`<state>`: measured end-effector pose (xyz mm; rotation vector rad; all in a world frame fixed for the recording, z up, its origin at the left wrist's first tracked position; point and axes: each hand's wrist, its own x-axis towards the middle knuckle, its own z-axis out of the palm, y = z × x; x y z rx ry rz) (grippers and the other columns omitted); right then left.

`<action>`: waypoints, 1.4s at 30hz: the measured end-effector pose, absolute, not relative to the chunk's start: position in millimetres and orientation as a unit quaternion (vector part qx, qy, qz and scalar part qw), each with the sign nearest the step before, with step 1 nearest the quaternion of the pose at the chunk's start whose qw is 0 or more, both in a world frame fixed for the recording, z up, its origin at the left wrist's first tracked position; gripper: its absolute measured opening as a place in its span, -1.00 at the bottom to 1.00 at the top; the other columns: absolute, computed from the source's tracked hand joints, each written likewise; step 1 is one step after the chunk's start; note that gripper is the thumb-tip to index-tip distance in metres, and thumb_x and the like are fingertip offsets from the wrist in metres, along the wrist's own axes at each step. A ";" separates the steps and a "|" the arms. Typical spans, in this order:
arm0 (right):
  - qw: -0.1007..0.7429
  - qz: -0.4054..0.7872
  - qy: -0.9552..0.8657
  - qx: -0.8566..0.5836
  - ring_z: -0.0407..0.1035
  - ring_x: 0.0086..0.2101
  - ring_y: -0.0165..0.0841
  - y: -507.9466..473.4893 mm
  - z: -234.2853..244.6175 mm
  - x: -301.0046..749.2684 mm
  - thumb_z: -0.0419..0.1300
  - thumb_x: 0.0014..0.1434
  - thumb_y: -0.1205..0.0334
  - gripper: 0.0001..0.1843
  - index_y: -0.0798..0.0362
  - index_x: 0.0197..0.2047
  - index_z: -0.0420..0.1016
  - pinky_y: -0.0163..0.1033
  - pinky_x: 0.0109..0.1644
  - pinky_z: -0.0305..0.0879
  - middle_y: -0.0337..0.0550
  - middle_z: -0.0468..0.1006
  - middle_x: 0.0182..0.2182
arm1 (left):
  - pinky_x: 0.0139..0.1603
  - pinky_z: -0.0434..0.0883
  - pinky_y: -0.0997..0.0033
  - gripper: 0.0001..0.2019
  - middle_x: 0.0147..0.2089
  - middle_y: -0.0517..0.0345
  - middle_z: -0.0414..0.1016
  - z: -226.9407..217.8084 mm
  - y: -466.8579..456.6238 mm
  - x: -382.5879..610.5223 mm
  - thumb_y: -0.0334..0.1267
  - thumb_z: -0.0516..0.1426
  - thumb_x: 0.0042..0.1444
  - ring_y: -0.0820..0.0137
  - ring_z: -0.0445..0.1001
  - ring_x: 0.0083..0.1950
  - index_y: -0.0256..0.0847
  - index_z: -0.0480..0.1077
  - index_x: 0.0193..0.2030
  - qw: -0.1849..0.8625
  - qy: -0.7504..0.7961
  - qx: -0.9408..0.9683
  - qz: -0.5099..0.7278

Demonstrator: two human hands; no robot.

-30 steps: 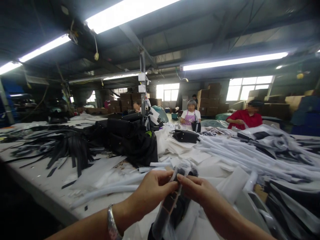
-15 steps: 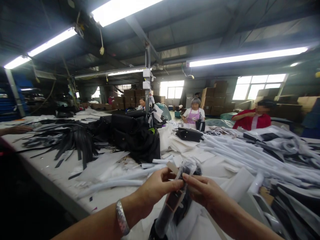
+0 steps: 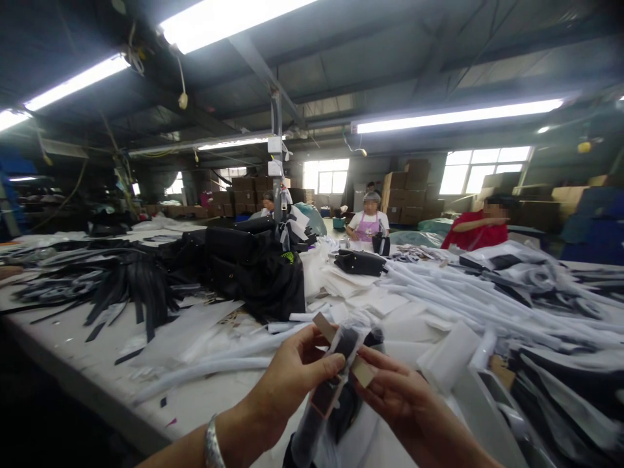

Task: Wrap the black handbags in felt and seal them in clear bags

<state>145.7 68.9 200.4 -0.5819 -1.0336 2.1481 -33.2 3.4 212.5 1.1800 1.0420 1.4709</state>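
Workshop; piled worktable (image 3: 68,341) (cartons (image 3: 407,198) stacked behind)

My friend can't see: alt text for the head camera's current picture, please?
A person's left hand pinches a plastic-wrapped dark strap while the right hand holds a flat tan piece, over a cluttered table. A black heap and co-workers are beyond.

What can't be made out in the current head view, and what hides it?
In the head view:
Whether the left flat beige piece joins the right flat beige piece: the plastic-wrapped black strap covers the gap.
Some fingers of the left hand: behind its thumb and the strap.
Where the strap ends below: cut off by the bottom edge.
Another person's hand: cut by the left edge.
Any print on the brown cardboard boxes: too small.
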 end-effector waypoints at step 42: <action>0.409 0.673 -0.571 -0.233 0.47 -0.33 -0.29 75.3 194.3 127.6 0.51 -0.05 -0.02 -0.52 0.03 -0.14 0.54 -0.28 -0.30 0.36 -0.15 0.60 -0.30 | -0.19 0.46 0.43 -0.70 -0.25 0.08 0.65 199.9 9.4 -24.0 -0.02 0.30 0.16 0.28 0.58 -0.22 -0.24 0.58 -0.16 0.338 0.504 0.503 0.616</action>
